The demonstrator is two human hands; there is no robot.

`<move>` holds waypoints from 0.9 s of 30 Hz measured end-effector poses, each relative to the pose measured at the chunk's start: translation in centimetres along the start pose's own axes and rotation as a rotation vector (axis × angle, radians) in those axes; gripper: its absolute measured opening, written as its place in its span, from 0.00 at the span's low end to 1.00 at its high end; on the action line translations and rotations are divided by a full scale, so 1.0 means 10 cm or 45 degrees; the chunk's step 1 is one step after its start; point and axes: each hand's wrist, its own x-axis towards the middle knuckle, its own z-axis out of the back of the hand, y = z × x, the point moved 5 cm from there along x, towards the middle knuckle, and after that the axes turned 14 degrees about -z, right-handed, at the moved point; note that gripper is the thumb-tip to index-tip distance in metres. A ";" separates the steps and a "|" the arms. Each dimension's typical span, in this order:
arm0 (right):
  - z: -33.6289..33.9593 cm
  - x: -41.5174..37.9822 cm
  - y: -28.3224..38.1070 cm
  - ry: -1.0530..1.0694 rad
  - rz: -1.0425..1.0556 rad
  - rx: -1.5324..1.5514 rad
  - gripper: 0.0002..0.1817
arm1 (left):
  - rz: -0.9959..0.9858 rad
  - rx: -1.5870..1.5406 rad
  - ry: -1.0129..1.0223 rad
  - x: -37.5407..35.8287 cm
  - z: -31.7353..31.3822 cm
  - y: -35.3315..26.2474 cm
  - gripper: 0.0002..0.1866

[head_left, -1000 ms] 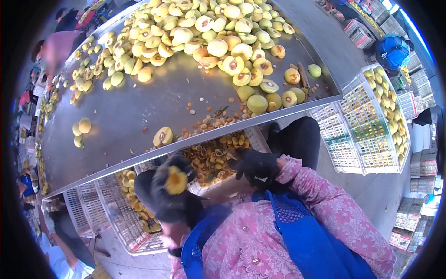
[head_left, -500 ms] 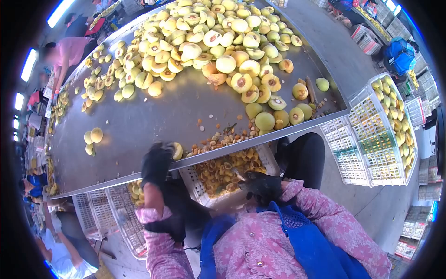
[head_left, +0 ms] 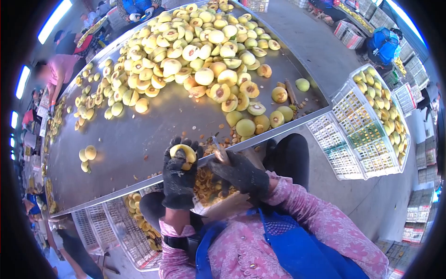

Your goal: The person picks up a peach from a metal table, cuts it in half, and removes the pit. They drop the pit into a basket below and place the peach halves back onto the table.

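My left hand (head_left: 180,174), in a dark glove, is closed around a cut yellow stone fruit (head_left: 184,152) above the near edge of the metal table. Close by on the right, my gloved right hand (head_left: 241,173) grips a small knife (head_left: 222,154), its thin metal end pointing up and away from me. The knife and the fruit are apart. Below both hands, a crate of hollowed fruit pieces (head_left: 208,188) is partly hidden by them. Pits and scraps (head_left: 227,140) lie along the table's edge just beyond the knife.
A large heap of halved stone fruit (head_left: 186,60) covers the far part of the metal table (head_left: 139,153). Full white crates (head_left: 367,135) stand at the right, and another crate (head_left: 132,232) is under the table at the left. Other people (head_left: 62,72) work farther off.
My left hand has brought the fruit up off the table edge and toward the right. My right hand has risen from the crate with the knife. The view has shifted slightly.
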 end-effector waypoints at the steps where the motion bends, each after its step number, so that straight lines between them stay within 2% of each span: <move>1: 0.03 0.06 -0.01 -0.039 0.190 -0.021 0.17 | -0.034 0.000 0.008 -0.07 -0.10 0.05 0.19; 4: -0.01 0.06 0.05 -0.108 0.496 -0.042 0.15 | -0.011 0.009 0.030 -0.27 -0.28 0.15 0.21; 6: 0.08 0.20 -0.11 -0.242 0.430 0.073 0.13 | -0.078 0.238 0.013 -0.34 -0.32 0.17 0.21; 8: 0.10 0.16 -0.07 -0.249 0.460 0.077 0.14 | -0.075 0.248 0.017 -0.36 -0.26 0.21 0.18; 10: 0.13 0.12 -0.04 -0.255 0.483 0.082 0.14 | -0.388 1.199 0.551 -0.28 -0.26 0.13 0.14; 11: 0.14 0.11 -0.04 -0.227 0.473 0.020 0.15 | -0.627 1.677 0.785 -0.27 -0.32 0.06 0.12; 13: 0.11 0.08 -0.02 -0.195 0.461 -0.043 0.16 | -0.640 1.759 0.788 -0.27 -0.32 0.04 0.13; 14: 0.08 0.10 -0.05 -0.120 0.309 0.190 0.17 | -0.654 1.841 0.789 -0.27 -0.31 0.03 0.14; 15: 0.04 0.13 -0.09 -0.044 0.154 0.423 0.17 | -0.652 1.842 0.788 -0.28 -0.30 0.03 0.14; 18: 0.00 0.16 -0.16 -0.038 0.233 0.448 0.15 | -0.677 1.781 0.833 -0.33 -0.33 0.05 0.18; 19: 0.02 0.18 -0.20 -0.041 0.229 0.448 0.15 | -0.388 1.157 0.532 -0.34 -0.28 0.09 0.21; 20: 0.03 0.19 -0.19 -0.083 0.348 0.260 0.15 | -0.107 0.531 0.232 -0.38 -0.22 0.17 0.25; 21: 0.04 0.19 -0.17 -0.124 0.466 0.069 0.14 | -0.106 0.530 0.232 -0.42 -0.25 0.19 0.25; 22: 0.04 0.20 -0.18 -0.126 0.466 0.069 0.14 | -0.091 0.453 0.200 -0.46 -0.27 0.21 0.21; 24: 0.06 0.24 -0.23 -0.117 0.339 0.183 0.13 | -0.073 0.376 0.168 -0.49 -0.23 0.22 0.19; 25: 0.05 0.22 -0.22 -0.118 0.337 0.182 0.13 | -0.218 0.681 0.355 -0.47 -0.22 0.19 0.20; 27: 0.02 0.18 -0.17 -0.059 0.269 0.233 0.13 | -0.366 0.986 0.542 -0.44 -0.18 0.15 0.21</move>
